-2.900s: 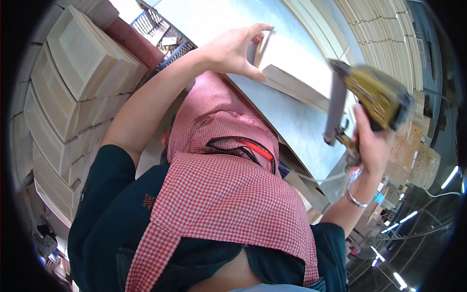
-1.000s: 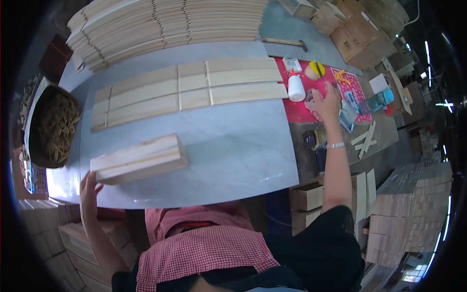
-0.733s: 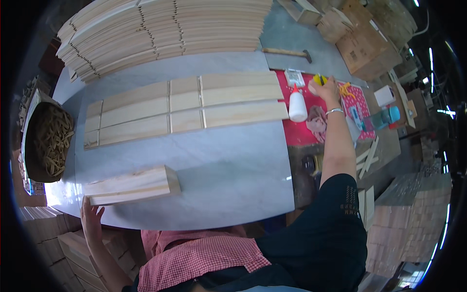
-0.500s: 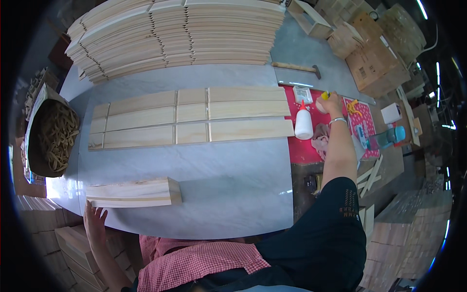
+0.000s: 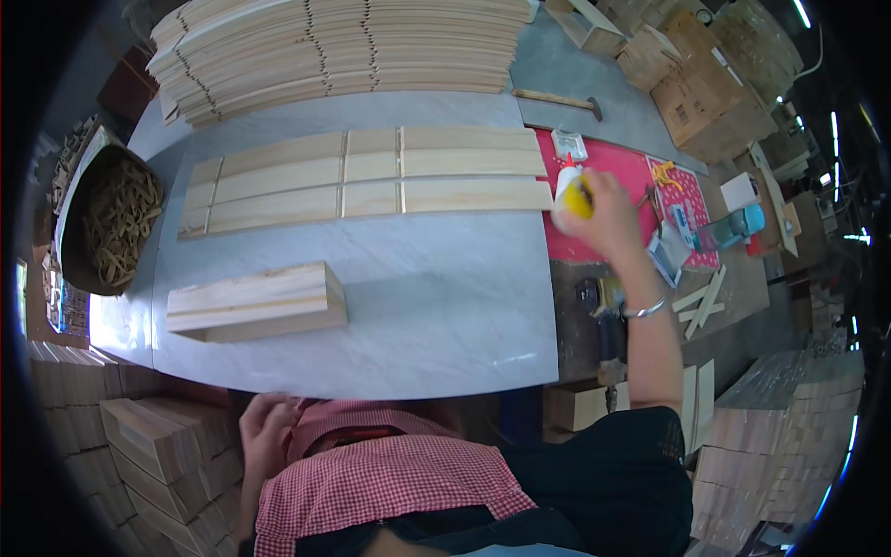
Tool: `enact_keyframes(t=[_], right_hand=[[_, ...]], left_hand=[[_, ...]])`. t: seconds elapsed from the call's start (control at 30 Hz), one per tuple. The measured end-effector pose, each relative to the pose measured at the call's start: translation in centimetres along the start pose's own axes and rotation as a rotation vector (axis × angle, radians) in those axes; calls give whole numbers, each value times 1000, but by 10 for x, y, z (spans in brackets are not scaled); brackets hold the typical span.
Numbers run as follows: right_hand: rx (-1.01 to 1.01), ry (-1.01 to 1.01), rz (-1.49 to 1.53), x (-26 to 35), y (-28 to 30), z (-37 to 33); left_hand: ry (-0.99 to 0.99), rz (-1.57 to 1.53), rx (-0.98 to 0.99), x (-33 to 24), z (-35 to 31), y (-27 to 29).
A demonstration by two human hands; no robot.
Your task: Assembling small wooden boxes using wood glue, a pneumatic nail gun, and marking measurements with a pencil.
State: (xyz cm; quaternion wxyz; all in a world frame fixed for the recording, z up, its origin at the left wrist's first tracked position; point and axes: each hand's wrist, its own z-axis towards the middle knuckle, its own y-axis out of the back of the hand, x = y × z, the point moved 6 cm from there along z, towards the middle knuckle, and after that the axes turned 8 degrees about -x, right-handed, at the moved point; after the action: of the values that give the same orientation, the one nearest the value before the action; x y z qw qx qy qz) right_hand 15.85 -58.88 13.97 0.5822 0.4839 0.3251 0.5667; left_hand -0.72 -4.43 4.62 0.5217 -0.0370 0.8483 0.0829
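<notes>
My right hand (image 5: 608, 218) is closed around a yellow-and-white round thing (image 5: 577, 199), blurred and partly covered by the fingers. It is held over the right end of the grooved boards, next to a white squeeze bottle with a red tip (image 5: 568, 173), which it partly hides. My left hand (image 5: 266, 432) is below the table's front edge, beside my red checked apron, fingers loosely bent and nothing visible in them. A long narrow wooden box (image 5: 255, 302) rests on the table at front left, touched by neither hand. Behind it lie grooved pale boards (image 5: 278, 200), side by side.
A tall stack of grooved boards (image 5: 343, 56) stands at the back. A hammer (image 5: 557, 99) lies to its right. Left is a bin of wood scraps (image 5: 121, 223). At right are a red mat (image 5: 603, 158), a teal bottle (image 5: 729, 229), and a dark power tool (image 5: 603, 316).
My right hand has come left and nearer with the yellow-and-white thing. My left hand has left the box's end and dropped back to my apron. The whole view has shifted.
</notes>
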Motion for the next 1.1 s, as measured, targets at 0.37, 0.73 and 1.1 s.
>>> enact_keyframes(t=[0.37, 0.73, 1.1], right_hand=[[103, 200, 148, 166, -37, -155], [-58, -21, 434, 120, -30, -135], [9, -387, 276, 19, -71, -131]], left_hand=[[-895, 445, 348, -11, 45, -219], [-834, 552, 367, -17, 56, -237], [-850, 473, 362, -15, 43, -195]])
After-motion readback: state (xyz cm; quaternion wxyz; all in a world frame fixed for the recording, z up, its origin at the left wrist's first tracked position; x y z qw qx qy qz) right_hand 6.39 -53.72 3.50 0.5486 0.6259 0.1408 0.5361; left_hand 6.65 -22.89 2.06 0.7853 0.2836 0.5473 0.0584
